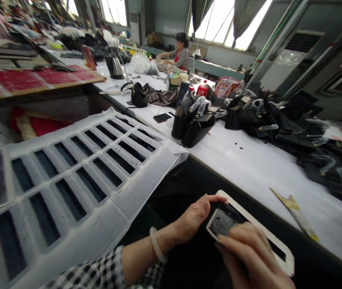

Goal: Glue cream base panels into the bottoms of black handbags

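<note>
Low in the head view, below the table edge, my left hand [195, 217] grips the near end of a long white frame template [282, 251] with dark material in its window. My right hand [251, 257] lies over the template, fingers curled and pressing on the dark patch [222, 221]. A pale bangle [156, 245] sits on my left wrist, with a checked sleeve behind it.
A big white sheet with several rectangular slots [77, 168] lies to the left. The white table [249, 164] carries black handbags [193, 126], a phone [162, 117], a pile of black bag parts [318, 136] and a yellow strip [297, 214]. Another person [180, 52] works far back.
</note>
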The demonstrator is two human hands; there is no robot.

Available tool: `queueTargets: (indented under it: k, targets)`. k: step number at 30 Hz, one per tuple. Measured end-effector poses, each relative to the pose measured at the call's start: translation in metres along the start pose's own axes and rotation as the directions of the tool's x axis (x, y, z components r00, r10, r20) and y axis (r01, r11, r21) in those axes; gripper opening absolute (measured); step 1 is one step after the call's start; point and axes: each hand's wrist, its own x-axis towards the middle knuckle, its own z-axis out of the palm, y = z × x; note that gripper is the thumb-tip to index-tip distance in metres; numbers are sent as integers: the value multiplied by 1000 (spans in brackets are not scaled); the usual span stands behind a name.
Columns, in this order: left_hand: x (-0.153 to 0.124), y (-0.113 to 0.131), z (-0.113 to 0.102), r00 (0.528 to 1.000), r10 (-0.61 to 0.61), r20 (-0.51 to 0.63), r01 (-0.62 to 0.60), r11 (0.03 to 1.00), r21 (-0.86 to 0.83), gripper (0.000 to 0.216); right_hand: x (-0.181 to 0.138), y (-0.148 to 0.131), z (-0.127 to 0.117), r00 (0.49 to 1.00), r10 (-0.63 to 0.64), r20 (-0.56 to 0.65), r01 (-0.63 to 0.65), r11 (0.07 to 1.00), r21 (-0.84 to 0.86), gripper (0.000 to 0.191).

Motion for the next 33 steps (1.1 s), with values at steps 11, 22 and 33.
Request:
queueTargets:
  k: [11,22,33]
  targets:
    - [-3,19,-4,992,126,22,-127,951,281,66,4,42,39,790,548,-277,-495,835,239,11]
    - [-1,15,-10,987,130,95,-159,876,455,72,11,48,47,734,637,-236,-576,768,279,19]
    - [-8,19,-20,1000,20,-16,-10,876,483,50,23,43,53,645,752,-134,-560,585,586,19]
